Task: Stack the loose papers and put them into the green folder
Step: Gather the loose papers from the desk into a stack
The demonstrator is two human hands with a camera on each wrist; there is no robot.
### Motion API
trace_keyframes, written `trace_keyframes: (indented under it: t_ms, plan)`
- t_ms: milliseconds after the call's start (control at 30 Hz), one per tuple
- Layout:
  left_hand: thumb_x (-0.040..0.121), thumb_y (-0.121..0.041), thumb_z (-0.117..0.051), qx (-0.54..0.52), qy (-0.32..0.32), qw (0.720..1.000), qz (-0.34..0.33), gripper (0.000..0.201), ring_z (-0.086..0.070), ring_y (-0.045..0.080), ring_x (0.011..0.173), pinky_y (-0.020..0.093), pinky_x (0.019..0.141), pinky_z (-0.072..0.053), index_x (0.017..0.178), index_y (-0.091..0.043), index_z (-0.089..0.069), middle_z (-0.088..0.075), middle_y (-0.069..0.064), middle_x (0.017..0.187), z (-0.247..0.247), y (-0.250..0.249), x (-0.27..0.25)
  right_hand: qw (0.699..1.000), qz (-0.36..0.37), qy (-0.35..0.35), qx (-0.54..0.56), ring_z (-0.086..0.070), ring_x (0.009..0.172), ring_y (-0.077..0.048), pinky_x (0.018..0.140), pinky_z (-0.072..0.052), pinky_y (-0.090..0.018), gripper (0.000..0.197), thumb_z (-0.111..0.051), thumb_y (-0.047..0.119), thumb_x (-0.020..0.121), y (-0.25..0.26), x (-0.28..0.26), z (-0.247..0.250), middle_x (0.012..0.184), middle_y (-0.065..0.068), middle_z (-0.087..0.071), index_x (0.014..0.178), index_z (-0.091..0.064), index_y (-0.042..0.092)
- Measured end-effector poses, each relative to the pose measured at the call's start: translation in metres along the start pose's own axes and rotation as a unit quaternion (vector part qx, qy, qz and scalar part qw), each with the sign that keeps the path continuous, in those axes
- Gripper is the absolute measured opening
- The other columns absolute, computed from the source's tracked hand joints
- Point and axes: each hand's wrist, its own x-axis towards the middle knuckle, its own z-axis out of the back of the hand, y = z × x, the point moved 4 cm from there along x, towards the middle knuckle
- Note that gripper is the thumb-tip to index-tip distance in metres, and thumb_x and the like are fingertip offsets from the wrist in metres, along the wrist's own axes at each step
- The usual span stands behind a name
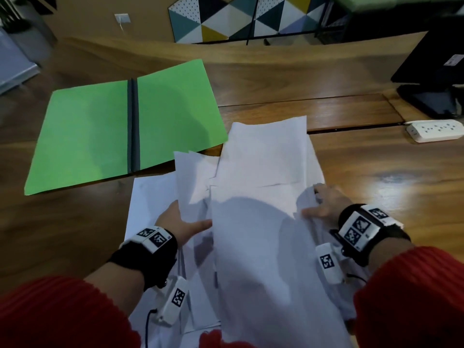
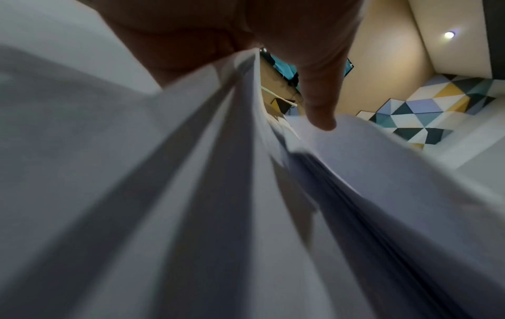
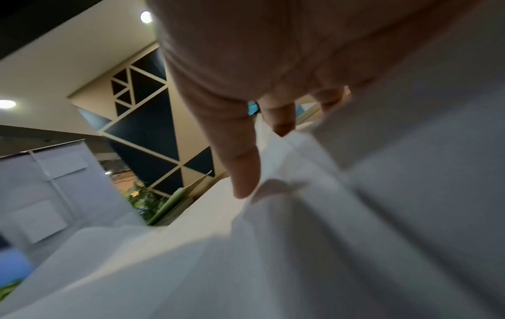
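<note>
The green folder (image 1: 120, 126) lies open and flat on the wooden table (image 1: 376, 177), at the far left, with a dark spine down its middle. A loose, uneven bundle of white papers (image 1: 263, 172) is held just right of it, lifted and fanned. My left hand (image 1: 183, 222) grips the bundle's left edge, with the thumb on top and the fingers hidden beneath. My right hand (image 1: 324, 204) grips the right edge, and its fingers (image 3: 246, 172) curl over the crumpled paper (image 3: 300, 237). In the left wrist view the sheets (image 2: 191, 194) run between the thumb and the palm.
One more white sheet (image 1: 150, 197) lies flat on the table under my left hand. A white power strip (image 1: 435, 130) sits at the right edge, with a black monitor base (image 1: 431, 96) behind it. Patterned panels (image 1: 226, 18) stand beyond the table.
</note>
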Motion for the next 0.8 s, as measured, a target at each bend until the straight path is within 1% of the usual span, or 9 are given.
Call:
trace_keyframes:
  t_ms: [133, 200, 300, 367, 433, 500, 567, 667, 800]
  plan:
    - [0.039, -0.058, -0.077, -0.033, 0.006, 0.999, -0.009, 0.096, -0.059, 0.024, 0.100, 0.034, 0.086, -0.048, 0.123, -0.023, -0.047, -0.063, 0.003, 0.119, -0.007, 0.000, -0.003, 0.998, 0.026, -0.009, 0.056, -0.041, 0.127, -0.031, 0.095, -0.044, -0.040, 0.108, -0.086, 0.031, 0.056, 0.030, -0.025, -0.021, 0.144, -0.011, -0.033, 0.142, -0.020, 0.024]
    - [0.040, -0.055, -0.070, -0.042, -0.005, 0.999, -0.003, 0.095, -0.058, 0.030, 0.106, 0.032, 0.087, -0.044, 0.125, -0.019, -0.045, -0.060, 0.009, 0.123, -0.010, 0.001, -0.004, 0.997, 0.028, -0.001, 0.066, -0.042, 0.125, -0.032, 0.081, -0.046, -0.035, 0.120, -0.086, 0.024, 0.055, 0.046, -0.035, -0.032, 0.144, -0.009, -0.032, 0.144, -0.007, 0.031]
    - [0.057, -0.043, -0.062, -0.025, -0.014, 1.000, -0.002, 0.079, -0.052, 0.033, 0.115, 0.034, 0.094, -0.040, 0.128, -0.014, -0.043, -0.055, 0.013, 0.130, -0.010, 0.004, -0.009, 0.995, 0.002, 0.011, 0.099, -0.059, 0.094, -0.029, 0.062, -0.047, -0.030, 0.121, -0.082, 0.013, 0.061, 0.059, -0.040, -0.045, 0.120, -0.010, -0.052, 0.142, 0.004, 0.037]
    - [0.063, -0.039, -0.065, -0.006, -0.002, 1.000, 0.005, 0.070, -0.053, 0.032, 0.113, 0.036, 0.094, -0.042, 0.125, -0.012, -0.046, -0.057, 0.014, 0.126, -0.007, 0.012, -0.011, 0.994, -0.028, 0.001, 0.110, -0.060, 0.084, -0.026, 0.063, -0.052, -0.033, 0.109, -0.080, 0.016, 0.064, 0.055, -0.037, -0.048, 0.107, -0.008, -0.057, 0.143, -0.005, 0.028]
    - [0.067, -0.037, -0.066, 0.027, 0.003, 0.999, 0.019, 0.053, -0.056, 0.029, 0.104, 0.030, 0.082, -0.041, 0.113, -0.014, -0.052, -0.063, 0.011, 0.110, 0.001, 0.024, -0.013, 0.997, -0.030, 0.001, 0.077, -0.058, 0.100, -0.029, 0.081, -0.052, -0.036, 0.087, -0.079, 0.024, 0.066, 0.052, -0.035, -0.046, 0.117, -0.010, -0.057, 0.135, -0.028, 0.014]
    - [0.074, -0.036, -0.066, 0.085, -0.052, 0.994, 0.054, 0.046, -0.054, 0.030, 0.108, 0.030, 0.083, -0.042, 0.113, -0.015, -0.052, -0.060, 0.010, 0.113, 0.017, 0.037, -0.018, 0.999, -0.031, 0.007, 0.030, -0.055, 0.104, -0.028, 0.084, -0.048, -0.034, 0.070, -0.076, 0.029, 0.068, 0.052, -0.033, -0.045, 0.120, -0.011, -0.056, 0.126, -0.041, 0.011]
    - [0.071, -0.046, -0.066, 0.149, -0.129, 0.974, 0.111, 0.070, -0.044, 0.035, 0.121, 0.041, 0.097, -0.039, 0.129, -0.016, -0.041, -0.044, 0.015, 0.135, 0.036, 0.052, -0.024, 0.999, -0.041, -0.003, -0.019, -0.052, 0.107, -0.029, 0.087, -0.048, -0.036, 0.069, -0.073, 0.039, 0.068, 0.054, -0.036, -0.047, 0.121, -0.012, -0.054, 0.124, -0.044, 0.010]
    - [0.066, -0.057, -0.066, 0.162, -0.142, 0.958, 0.190, 0.097, -0.029, 0.038, 0.129, 0.048, 0.103, -0.032, 0.140, -0.013, -0.022, -0.027, 0.018, 0.144, 0.049, 0.062, -0.029, 0.993, -0.065, -0.059, -0.074, -0.039, 0.116, -0.033, 0.092, -0.041, -0.040, 0.082, -0.071, 0.054, 0.064, 0.063, -0.045, -0.057, 0.125, -0.014, -0.042, 0.125, -0.038, 0.010]
    - [0.062, -0.064, -0.065, 0.182, -0.102, 0.968, 0.143, 0.106, -0.035, 0.039, 0.127, 0.048, 0.101, -0.035, 0.141, -0.012, -0.016, -0.030, 0.020, 0.141, 0.038, 0.052, -0.027, 0.991, -0.058, -0.094, -0.079, -0.035, 0.113, -0.032, 0.084, -0.038, -0.038, 0.086, -0.074, 0.053, 0.060, 0.083, -0.058, -0.077, 0.123, -0.014, -0.037, 0.123, -0.034, 0.010]
